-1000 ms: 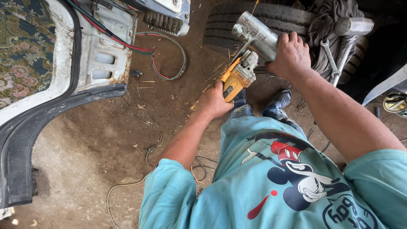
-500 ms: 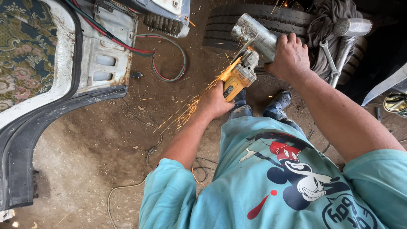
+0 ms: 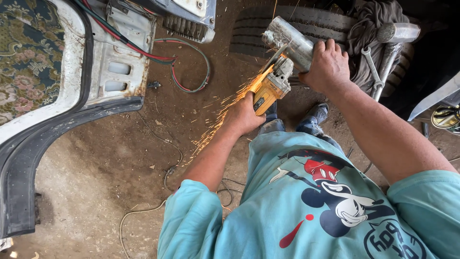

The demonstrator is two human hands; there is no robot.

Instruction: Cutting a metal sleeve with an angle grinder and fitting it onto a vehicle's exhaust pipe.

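Your left hand (image 3: 247,115) stays clenched on the yellow angle grinder (image 3: 269,86) while your right hand (image 3: 328,64) grips the metal pipe (image 3: 290,42) against the tyre (image 3: 306,24), and the sparks (image 3: 223,110) now spray thicker than a second ago, so the disc bites deeper.

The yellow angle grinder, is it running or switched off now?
Running: the angle grinder in the left hand throws orange sparks where it meets the metal pipe.
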